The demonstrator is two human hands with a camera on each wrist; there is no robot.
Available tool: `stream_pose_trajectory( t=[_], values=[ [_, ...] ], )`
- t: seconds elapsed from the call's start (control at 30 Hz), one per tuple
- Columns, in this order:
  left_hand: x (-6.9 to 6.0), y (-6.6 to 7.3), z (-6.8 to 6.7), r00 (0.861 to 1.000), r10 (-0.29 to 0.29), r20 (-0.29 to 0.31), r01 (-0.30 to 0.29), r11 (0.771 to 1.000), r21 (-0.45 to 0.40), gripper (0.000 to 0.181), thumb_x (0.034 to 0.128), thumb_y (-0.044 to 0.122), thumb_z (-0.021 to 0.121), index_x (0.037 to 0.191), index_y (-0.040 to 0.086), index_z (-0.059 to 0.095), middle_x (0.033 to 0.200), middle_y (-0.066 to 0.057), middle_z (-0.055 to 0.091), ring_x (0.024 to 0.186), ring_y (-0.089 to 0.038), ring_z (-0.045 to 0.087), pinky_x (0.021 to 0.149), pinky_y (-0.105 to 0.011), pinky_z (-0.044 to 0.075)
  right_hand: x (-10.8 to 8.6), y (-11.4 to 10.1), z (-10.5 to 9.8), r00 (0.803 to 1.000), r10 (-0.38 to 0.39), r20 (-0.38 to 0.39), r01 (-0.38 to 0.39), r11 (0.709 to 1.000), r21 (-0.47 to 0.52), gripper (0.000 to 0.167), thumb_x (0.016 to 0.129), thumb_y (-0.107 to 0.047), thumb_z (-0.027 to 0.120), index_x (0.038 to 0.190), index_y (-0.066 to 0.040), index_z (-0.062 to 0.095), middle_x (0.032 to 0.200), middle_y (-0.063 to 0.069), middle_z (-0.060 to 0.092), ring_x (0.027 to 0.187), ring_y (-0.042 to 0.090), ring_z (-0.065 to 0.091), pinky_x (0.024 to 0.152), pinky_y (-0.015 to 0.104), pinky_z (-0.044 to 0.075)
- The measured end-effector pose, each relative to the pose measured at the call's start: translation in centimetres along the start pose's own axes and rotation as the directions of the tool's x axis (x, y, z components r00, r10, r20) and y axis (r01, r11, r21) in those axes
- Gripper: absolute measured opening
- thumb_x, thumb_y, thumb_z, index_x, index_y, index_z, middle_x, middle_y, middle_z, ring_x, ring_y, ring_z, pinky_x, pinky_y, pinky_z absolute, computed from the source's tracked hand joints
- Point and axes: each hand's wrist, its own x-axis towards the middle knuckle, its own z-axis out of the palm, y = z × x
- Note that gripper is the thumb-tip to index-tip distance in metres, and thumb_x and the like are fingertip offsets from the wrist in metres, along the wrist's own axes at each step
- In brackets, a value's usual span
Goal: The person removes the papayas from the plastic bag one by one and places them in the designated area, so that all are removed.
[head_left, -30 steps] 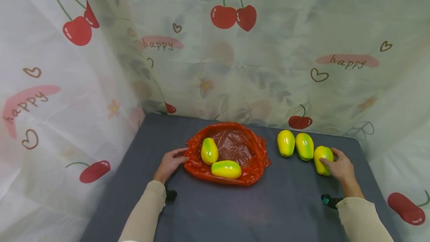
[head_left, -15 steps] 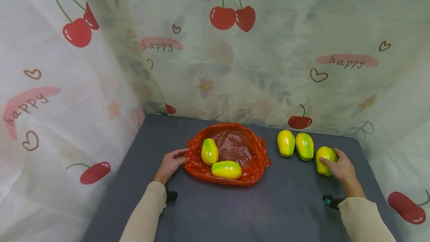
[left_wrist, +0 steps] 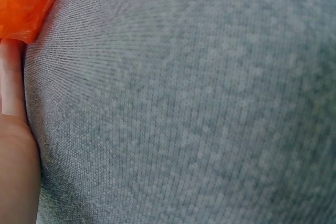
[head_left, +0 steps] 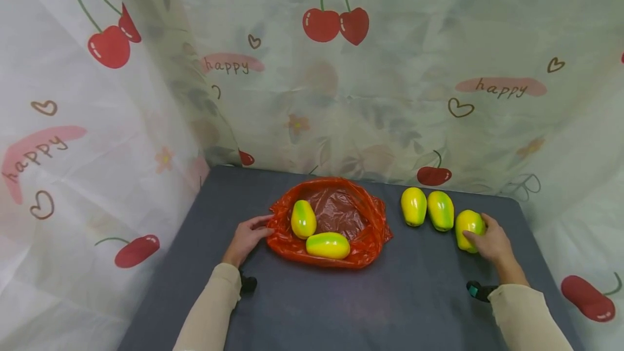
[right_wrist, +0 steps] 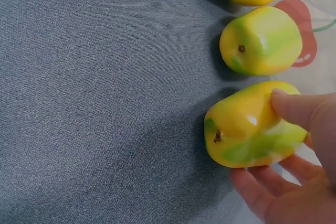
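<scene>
My right hand (head_left: 496,240) holds a yellow-green papaya (right_wrist: 252,129) at the right end of a short row, thumb on one side and fingers on the other. Two more papayas, the middle one (head_left: 441,210) and the left one (head_left: 414,206), lie beside it. At the left, my left hand (head_left: 246,240) pinches the left rim of a red plastic bag (head_left: 377,226), which lies spread with its mouth facing up. Inside the bag are an upright-lying papaya (head_left: 304,219) and a sideways papaya (head_left: 328,246). In the left wrist view the bag's edge hides the fingertip.
A dark grey cloth-covered table (head_left: 341,307) lies under everything. White curtains (head_left: 312,96) printed with cherries stand behind it and along both sides. Each wrist wears a small black device, such as the right wrist camera (head_left: 480,290).
The papaya in my right hand has shifted slightly right, leaving a small gap from the middle papaya. My left hand and the bag stay put.
</scene>
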Motion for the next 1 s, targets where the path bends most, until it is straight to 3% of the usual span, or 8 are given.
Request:
stream_pose_trajectory(
  t=[0.27,0.5,0.77,1.0],
  values=[
    [0.0,-0.3,0.0,1.000,0.000,0.002,-0.001,1.000,0.004,0.042,0.0943,0.028,0.073,0.136,0.025,0.067,0.143,-0.006,0.063,0.126,-0.025,0.062,0.116,-0.050,0.045,0.1,-0.6,-0.8,0.998,0.042,0.052,-0.043,0.999,0.014,0.098,0.103,-0.048,0.051,0.157,0.013,-0.004,0.159,0.044,0.008,0.144,0.062,0.018,0.117,0.072,0.024],
    [0.4,-0.8,0.1,1.000,-0.002,-0.002,0.002,1.000,-0.014,0.042,0.0921,0.028,0.076,0.133,0.026,0.068,0.140,-0.003,0.066,0.122,-0.023,0.064,0.113,-0.048,0.048,0.2,-1.4,-1.9,0.998,-0.048,0.043,0.050,0.998,-0.038,0.106,0.102,-0.058,0.047,0.156,0.013,-0.009,0.157,0.048,0.003,0.143,0.067,0.011,0.114,0.077,0.020],
    [0.5,-0.9,-0.1,1.000,0.003,0.007,-0.003,1.000,-0.021,0.043,0.0917,0.028,0.076,0.134,0.026,0.068,0.140,-0.004,0.065,0.122,-0.023,0.065,0.112,-0.048,0.049,-0.4,-3.4,-1.7,0.999,-0.038,0.016,0.040,0.993,-0.113,0.115,0.095,-0.074,0.044,0.159,0.001,-0.014,0.158,0.047,-0.010,0.139,0.076,-0.002,0.101,0.092,-0.002],
    [0.4,-0.6,-0.2,1.000,0.011,0.007,-0.011,1.000,-0.027,0.043,0.0924,0.027,0.075,0.134,0.025,0.068,0.140,-0.005,0.065,0.123,-0.023,0.064,0.113,-0.048,0.048,-1.3,-5.2,-1.1,0.990,-0.136,-0.030,0.128,0.973,-0.192,0.117,0.091,-0.079,0.045,0.161,-0.005,-0.012,0.159,0.043,-0.019,0.141,0.074,-0.011,0.099,0.092,-0.011]
  ],
)
